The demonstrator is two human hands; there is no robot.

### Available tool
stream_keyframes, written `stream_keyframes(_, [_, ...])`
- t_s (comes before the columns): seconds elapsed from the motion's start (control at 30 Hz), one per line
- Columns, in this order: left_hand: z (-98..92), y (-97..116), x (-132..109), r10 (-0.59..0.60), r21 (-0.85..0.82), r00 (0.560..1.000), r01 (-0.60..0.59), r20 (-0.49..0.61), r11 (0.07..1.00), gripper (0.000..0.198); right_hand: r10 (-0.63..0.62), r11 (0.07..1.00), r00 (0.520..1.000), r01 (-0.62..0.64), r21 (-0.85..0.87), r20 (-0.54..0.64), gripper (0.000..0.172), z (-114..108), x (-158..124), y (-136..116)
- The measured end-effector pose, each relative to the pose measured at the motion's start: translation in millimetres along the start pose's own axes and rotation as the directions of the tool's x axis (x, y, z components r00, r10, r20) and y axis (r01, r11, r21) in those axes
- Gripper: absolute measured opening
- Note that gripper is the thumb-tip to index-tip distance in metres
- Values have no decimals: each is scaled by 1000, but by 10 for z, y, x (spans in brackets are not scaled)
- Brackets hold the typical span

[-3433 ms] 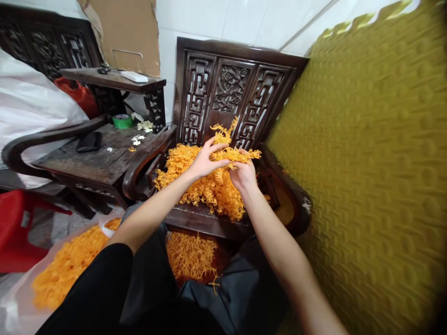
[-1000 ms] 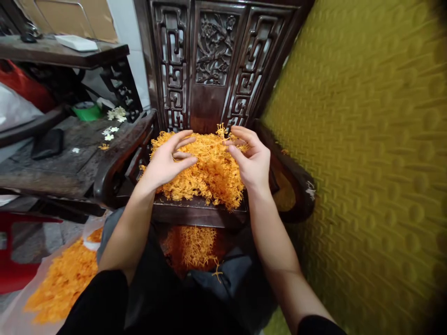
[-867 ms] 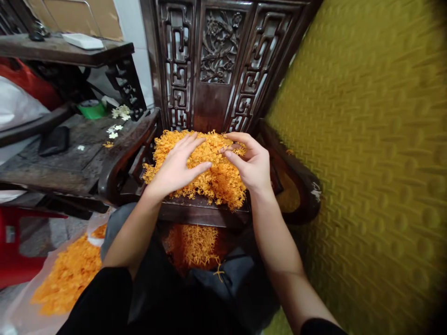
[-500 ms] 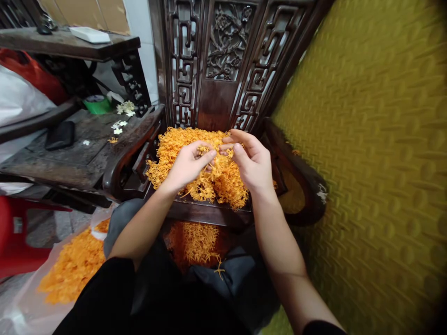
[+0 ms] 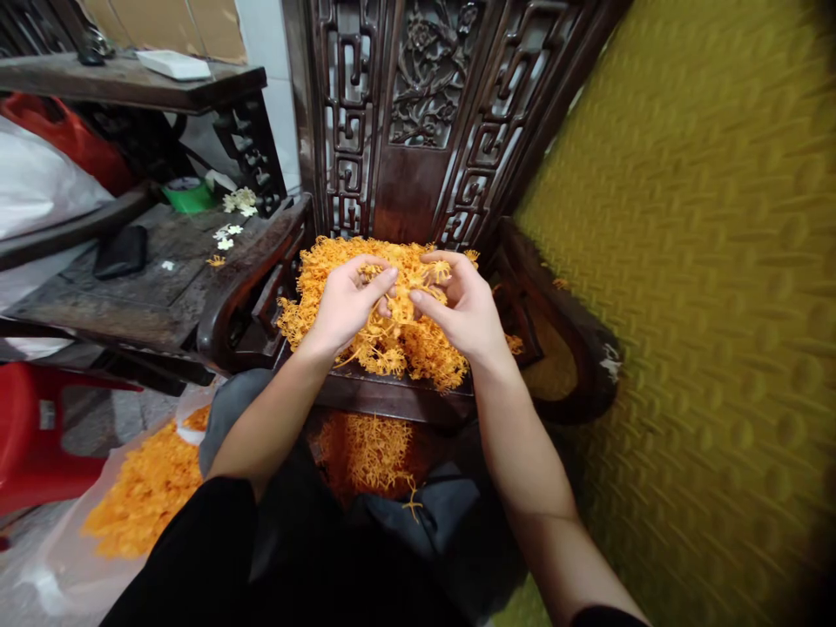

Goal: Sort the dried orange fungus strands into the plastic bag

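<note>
A heap of orange plastic flower pieces point(image 5: 385, 357) with thin, stringy petals covers the seat of a dark carved wooden chair point(image 5: 405, 196). Above the heap, my left hand point(image 5: 349, 305) is curled with thumb and fingers closed around an orange flower piece point(image 5: 371, 272). My right hand point(image 5: 467, 305) faces it a short gap away. Its fingers curl round another orange flower piece point(image 5: 441, 272), while its thumb tip stands apart from the index finger. Part of each grip is hidden behind the fingers.
Lower left stands a plastic bag point(image 5: 65, 557) of orange pieces, near a red stool point(image 5: 26, 435). On the wooden side table point(image 5: 131, 305) lie green tape point(image 5: 188, 197), a black wallet-like item point(image 5: 121, 252) and white flowers point(image 5: 227, 233). A yellow-green textured surface point(image 5: 705, 261) rises at right.
My right hand has moved slightly away from the left, its thumb and index finger spreading, and a flower piece now shows at its fingers. My left hand stays nearly in place.
</note>
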State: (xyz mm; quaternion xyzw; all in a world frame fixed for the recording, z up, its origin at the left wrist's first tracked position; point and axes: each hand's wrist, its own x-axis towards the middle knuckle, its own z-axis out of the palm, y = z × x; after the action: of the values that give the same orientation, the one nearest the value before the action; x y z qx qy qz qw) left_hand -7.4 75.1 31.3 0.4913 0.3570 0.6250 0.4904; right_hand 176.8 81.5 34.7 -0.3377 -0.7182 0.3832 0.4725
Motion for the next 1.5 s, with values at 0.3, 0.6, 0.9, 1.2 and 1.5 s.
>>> stream_keyframes(0.3, [-204,245,62,40,-96,991,-53,-128,994,32,83,897,990,-26,-441,112,48,-423,-89,-106])
stream_keyframes(0.6, [79,126,-96,-117,-157,986,135,116,978,30,-67,987,997,72,-146,36,67,-292,-148,-280])
stream_keyframes(0.9, [144,208,-100,-308,-346,949,313,71,884,23,-219,974,976,218,-56,-4,40,-41,-30,-78])
stream_keyframes(1.2, [153,209,-146,-355,-414,899,435,257,800,3,-264,963,924,269,-22,-276,12,-32,-24,-117])
stream_keyframes(1.5, [157,245,-112,-349,-413,896,437,273,799,4,-51,927,957,152,343,-286,15,31,68,129])
